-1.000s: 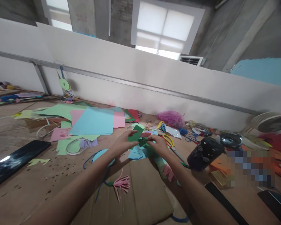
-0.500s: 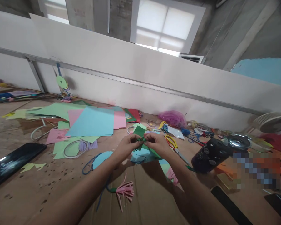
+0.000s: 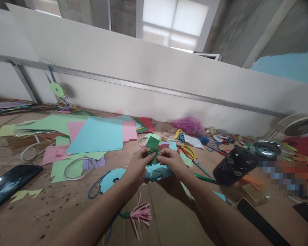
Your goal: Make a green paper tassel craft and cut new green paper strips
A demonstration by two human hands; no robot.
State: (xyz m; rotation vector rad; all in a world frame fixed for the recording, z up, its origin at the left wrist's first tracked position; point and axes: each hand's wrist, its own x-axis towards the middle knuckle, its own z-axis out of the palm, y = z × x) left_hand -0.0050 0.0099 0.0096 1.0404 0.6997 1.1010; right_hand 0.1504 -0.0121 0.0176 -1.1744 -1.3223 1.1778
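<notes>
Green paper with a crumpled or finely cut lower part is pinched in my left hand, above the middle of the table. My right hand has its thumb and fingertips pressed together at the paper's right edge. Beneath both hands lies blue paper. A pink fringed paper tassel with a green band and blue cord rests nearer to me, below my left wrist. Left of that wrist is a round blue paper piece with a cord loop.
Coloured sheets cover the back left, with a white ring in front. A phone lies far left. Scissors and a black tumbler stand or lie to the right, with a fan behind.
The camera view has shifted a little. My hands have parted slightly, and the green strip that reached under my right hand no longer shows there. More of the scissors and round blue piece shows.
</notes>
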